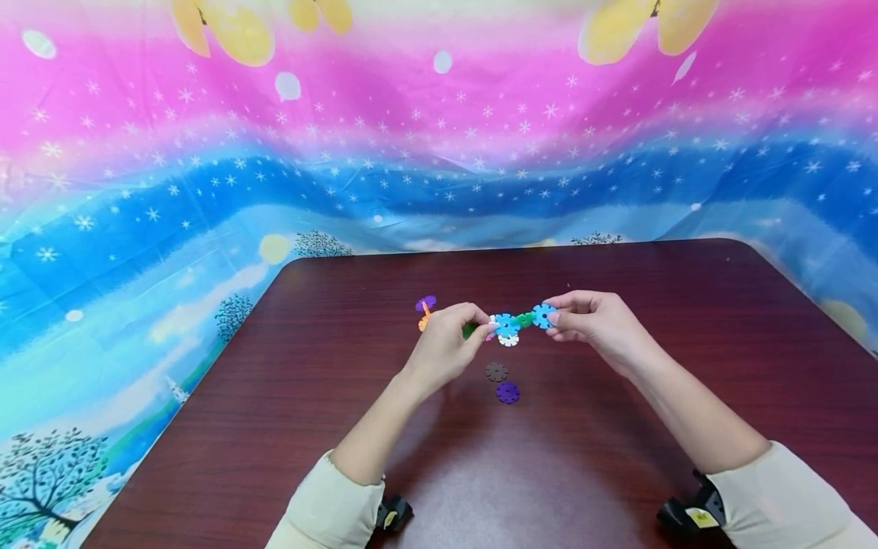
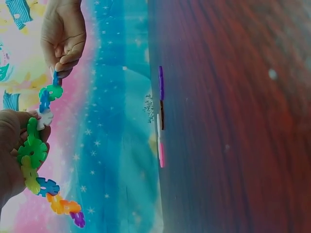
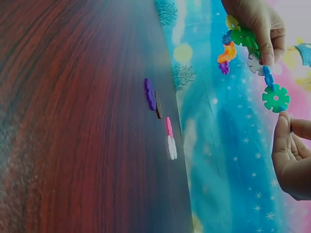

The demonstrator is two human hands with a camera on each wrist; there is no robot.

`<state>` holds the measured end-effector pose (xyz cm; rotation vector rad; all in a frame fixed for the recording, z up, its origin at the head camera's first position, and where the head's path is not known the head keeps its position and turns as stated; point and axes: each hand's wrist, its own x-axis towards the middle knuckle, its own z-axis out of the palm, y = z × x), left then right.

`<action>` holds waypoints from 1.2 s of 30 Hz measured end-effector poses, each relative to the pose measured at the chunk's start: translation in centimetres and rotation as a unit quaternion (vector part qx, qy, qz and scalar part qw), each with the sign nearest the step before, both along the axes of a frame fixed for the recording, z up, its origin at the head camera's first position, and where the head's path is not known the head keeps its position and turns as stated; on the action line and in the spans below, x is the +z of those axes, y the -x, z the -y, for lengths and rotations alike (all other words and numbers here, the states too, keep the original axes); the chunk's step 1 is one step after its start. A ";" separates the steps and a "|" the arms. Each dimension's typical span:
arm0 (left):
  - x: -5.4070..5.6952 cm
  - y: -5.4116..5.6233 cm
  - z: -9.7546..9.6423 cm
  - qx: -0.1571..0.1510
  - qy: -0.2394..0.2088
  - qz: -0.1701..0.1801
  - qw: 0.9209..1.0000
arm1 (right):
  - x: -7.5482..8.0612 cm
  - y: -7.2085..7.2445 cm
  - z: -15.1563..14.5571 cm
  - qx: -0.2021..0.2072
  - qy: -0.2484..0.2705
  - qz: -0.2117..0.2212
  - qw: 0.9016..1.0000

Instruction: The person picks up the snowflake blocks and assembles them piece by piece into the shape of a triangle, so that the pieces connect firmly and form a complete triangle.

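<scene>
A chain of notched plastic snowflake discs is held up above the table between both hands. My left hand (image 1: 446,343) pinches it near a white disc (image 2: 45,118), beside a green disc (image 2: 33,151). From there the chain hangs on through yellow (image 2: 30,175), blue and orange pieces to a purple disc (image 2: 77,218). With thumb and fingers, my right hand (image 1: 604,328) pinches the blue disc (image 1: 544,316) at the other end. That disc meets a green disc (image 3: 276,98), which is slotted to another blue disc (image 1: 506,326).
On the dark wood table (image 1: 309,396) lie a brown disc (image 1: 497,372) and a loose purple disc (image 1: 507,393). Farther back lie a pink disc (image 3: 169,127) and a white disc (image 3: 172,147). A printed cloth (image 1: 439,152) hangs behind the table.
</scene>
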<state>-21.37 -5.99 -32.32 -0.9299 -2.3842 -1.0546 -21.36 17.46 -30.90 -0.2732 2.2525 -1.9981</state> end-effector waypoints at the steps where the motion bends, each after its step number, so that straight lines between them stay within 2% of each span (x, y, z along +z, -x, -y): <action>1: 0.0 0.0 0.0 -0.001 0.000 -0.002 1.000 | 0.0 0.0 0.0 0.002 0.007 0.003 1.000; 5: -0.1 0.0 -0.1 -0.004 0.006 -0.012 1.000 | -0.4 0.3 -0.2 0.009 0.029 0.011 0.999; 17: -0.2 0.1 -0.1 -0.004 0.010 -0.016 1.000 | -0.9 0.5 -0.5 0.022 0.035 0.035 0.998; 28: -0.3 0.2 -0.3 -0.005 0.003 -0.010 1.000 | -1.0 0.3 -0.7 0.029 0.108 0.047 0.993; 33: -0.5 0.1 -0.5 -0.016 -0.006 -0.023 1.000 | -0.6 0.2 -0.5 0.024 0.115 0.044 0.992; 36: -0.4 0.0 -0.6 -0.025 -0.015 -0.036 0.999 | 0.2 0.2 -0.5 0.015 0.096 0.028 0.995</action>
